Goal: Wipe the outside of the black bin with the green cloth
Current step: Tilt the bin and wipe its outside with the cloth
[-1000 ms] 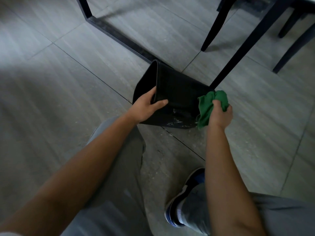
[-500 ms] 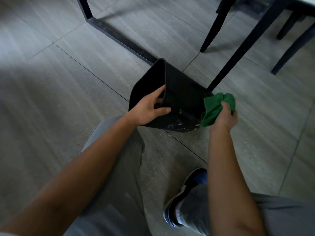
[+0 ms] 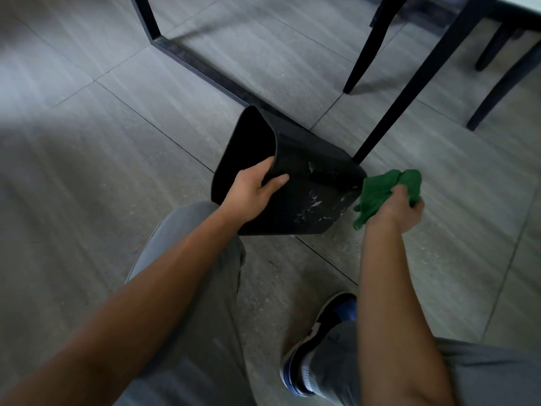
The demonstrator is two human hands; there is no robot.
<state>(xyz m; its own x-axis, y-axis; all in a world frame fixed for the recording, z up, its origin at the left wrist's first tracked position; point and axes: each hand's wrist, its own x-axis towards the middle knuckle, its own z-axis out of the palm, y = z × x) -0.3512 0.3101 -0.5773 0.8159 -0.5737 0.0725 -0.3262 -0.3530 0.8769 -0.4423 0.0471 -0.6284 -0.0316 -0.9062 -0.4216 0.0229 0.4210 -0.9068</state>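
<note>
Black bin (image 3: pixel 310 183): tipped onto its side on the tiled floor (image 3: pixel 102 148), with the open mouth turned to the left and the base to the right; the upturned wall carries pale scuffs and smears.
Left hand (image 3: pixel 251 194): grip closed over the bin's rim, thumb laid along the outer wall and fingers hooked inside the mouth, so that the hand holds the bin.
Right hand (image 3: pixel 398 209): grip closed round the bunched green cloth (image 3: pixel 377 194), which spills out above and to the left of the fist.
Cloth and bin: the cloth lies just beside the base end of the bin, at its lower right corner; whether the two touch cannot be told.
Table leg (image 3: pixel 409 92): a thin black leg slants down to the floor just behind the bin's base end.
Floor bar (image 3: pixel 205 68): a black frame member lies along the floor and runs up to the far side of the bin.
Chair legs (image 3: pixel 366 48): further dark legs stand well apart from the bin, at the upper right.
Person: grey trousers (image 3: pixel 193 317) on a bent left knee under the left forearm; a dark shoe with blue (image 3: pixel 316 341) is planted on the floor near the right forearm.
</note>
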